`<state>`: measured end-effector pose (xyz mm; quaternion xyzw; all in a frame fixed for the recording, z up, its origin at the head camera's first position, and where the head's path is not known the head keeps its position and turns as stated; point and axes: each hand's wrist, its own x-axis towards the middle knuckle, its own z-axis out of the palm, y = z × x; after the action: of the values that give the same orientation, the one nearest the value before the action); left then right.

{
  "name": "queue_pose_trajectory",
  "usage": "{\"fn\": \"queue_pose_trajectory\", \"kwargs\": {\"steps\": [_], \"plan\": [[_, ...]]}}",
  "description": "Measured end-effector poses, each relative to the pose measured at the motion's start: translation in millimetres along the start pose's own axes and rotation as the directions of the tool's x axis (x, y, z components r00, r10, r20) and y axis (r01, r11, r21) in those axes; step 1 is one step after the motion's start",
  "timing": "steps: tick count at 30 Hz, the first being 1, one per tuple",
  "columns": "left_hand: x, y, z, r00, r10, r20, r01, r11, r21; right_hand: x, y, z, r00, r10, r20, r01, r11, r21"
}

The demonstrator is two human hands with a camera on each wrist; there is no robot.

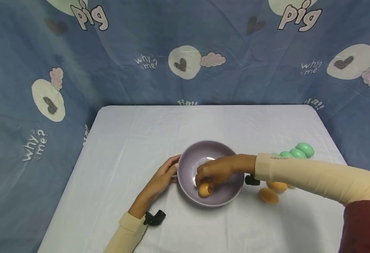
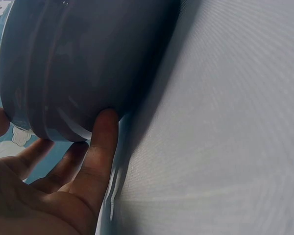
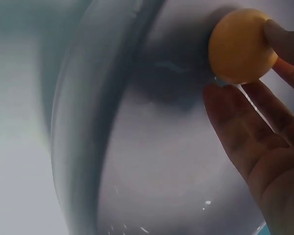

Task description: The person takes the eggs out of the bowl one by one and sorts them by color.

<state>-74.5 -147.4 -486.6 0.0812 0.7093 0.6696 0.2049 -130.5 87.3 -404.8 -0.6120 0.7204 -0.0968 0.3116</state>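
A purple-grey bowl (image 1: 188, 154) stands upright on the white table. Inside it, my right hand (image 1: 216, 171) holds an orange egg (image 1: 205, 189) low over the bowl's bottom. The right wrist view shows that egg (image 3: 240, 46) between the thumb and fingers of the right hand (image 3: 264, 142). At the bowl's left side is my left hand (image 1: 162, 179). In the left wrist view, the fairly straight fingertips of the left hand (image 2: 54, 191) touch the outer wall of the bowl (image 2: 83, 63).
Right of the bowl lie several orange eggs (image 1: 268, 195), partly hidden by the right sleeve (image 1: 298, 172). Beyond that sleeve, several green eggs (image 1: 305, 149) sit in a row. A blue printed cloth (image 1: 235, 84) hangs behind the white-covered table (image 1: 140, 130).
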Motion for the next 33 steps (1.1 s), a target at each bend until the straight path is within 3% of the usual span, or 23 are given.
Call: {"fn": "queue_pose_trajectory", "kwargs": {"steps": [21, 33], "plan": [[0.3, -0.5, 2.0, 1.0, 0.004, -0.008, -0.004, 1.0, -0.011, 2.9, -1.8, 8.2, 1.0, -0.024, 0.014, 0.024, 1.0, 0.003], [0.7, 1.8, 1.5, 1.0, -0.021, 0.014, 0.022, 0.999, -0.024, -3.6, 0.1, 5.3, 0.998, -0.048, -0.029, 0.048, 0.999, -0.024]]}}
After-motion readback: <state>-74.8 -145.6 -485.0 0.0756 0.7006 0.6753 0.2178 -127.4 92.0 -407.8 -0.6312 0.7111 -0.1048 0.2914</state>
